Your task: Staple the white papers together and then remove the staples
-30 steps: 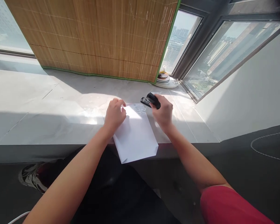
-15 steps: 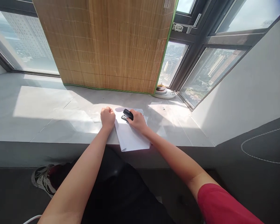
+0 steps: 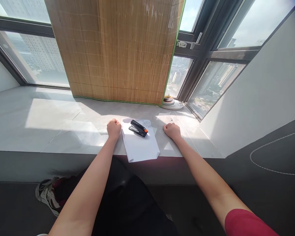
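Observation:
A black stapler (image 3: pixel 138 128) with an orange tip lies slantwise on white paper sheets (image 3: pixel 140 146), its top arm slightly apart from its base. Some print shows on the upper right of the paper. Just left of the sheets my left hand (image 3: pixel 114 128) rests in a fist, with nothing visible in it. To the right of the paper, apart from it, my right hand (image 3: pixel 172 131) lies on the sill with fingers curled in and holds nothing I can see. A tiny item (image 3: pixel 171 119) sits just beyond its knuckles, too small to make out.
The pale window sill (image 3: pixel 71 137) carries the paper. A bamboo blind (image 3: pixel 120 52) with green edging hangs at its back. Stacked plates (image 3: pixel 170 103) stand in the far right corner by the window frames. A beaded cord (image 3: pixel 251 155) hangs at the right wall.
My right hand has let go of the stapler and moved right, off the paper. The stapler now lies on the sheets. My left hand stays beside the paper; the view has tilted slightly up.

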### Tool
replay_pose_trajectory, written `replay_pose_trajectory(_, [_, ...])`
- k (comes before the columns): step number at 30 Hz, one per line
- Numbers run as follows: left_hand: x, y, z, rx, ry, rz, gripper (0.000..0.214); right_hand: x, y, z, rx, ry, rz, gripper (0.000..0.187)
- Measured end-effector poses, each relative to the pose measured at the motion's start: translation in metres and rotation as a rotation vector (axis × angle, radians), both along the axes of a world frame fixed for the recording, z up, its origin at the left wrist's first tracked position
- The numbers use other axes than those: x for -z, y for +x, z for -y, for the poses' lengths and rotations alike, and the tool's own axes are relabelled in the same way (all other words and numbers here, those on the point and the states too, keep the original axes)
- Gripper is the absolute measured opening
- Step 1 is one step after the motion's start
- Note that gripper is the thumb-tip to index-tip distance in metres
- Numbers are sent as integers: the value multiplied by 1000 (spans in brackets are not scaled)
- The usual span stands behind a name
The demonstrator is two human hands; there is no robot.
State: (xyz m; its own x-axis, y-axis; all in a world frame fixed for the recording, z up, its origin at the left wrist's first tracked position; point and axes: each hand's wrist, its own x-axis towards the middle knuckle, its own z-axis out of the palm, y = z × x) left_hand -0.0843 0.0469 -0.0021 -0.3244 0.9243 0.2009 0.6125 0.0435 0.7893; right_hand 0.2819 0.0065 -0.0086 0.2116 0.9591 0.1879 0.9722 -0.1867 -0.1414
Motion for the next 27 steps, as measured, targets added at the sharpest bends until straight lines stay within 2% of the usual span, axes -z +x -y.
replay_pose_trajectory(3, [0, 0, -1, -33, 22, 53, 25, -3, -8, 0, -33, 51, -66, 42])
replay_pose_trajectory(6, [1, 1, -2, -55, 33, 46, 26, -9, -25, 0, -98, 182, -248, 44])
replay_pose_trajectory(9, [1, 0, -2, -29, 36, 23, 24, -12, -61, -1, -315, 273, -519, 42])
replay_pose_trajectory(12, [2, -1, -2, -17, 39, 6, 21, -8, -107, -3, -630, 229, -606, 32])
replay_pose_trajectory(14, [2, -2, -2, -21, 32, 0, 21, -4, -132, -2, -699, 172, -564, 32])
replay_pose_trajectory(16, [3, -2, -3, -19, 27, 2, 20, 0, -144, -1, -678, 123, -552, 33])
replay_pose_trajectory(18, [4, -2, -4, -17, 35, 4, 20, 2, -143, 2, -636, 94, -572, 30])
replay_pose_trajectory(21, [7, -2, -5, -23, 43, 13, 21, 2, -120, 10, -579, 82, -579, 24])
replay_pose_trajectory(27, [8, -3, -6, -15, 39, 22, 20, 3, -32, 36, -451, 133, -551, 22])
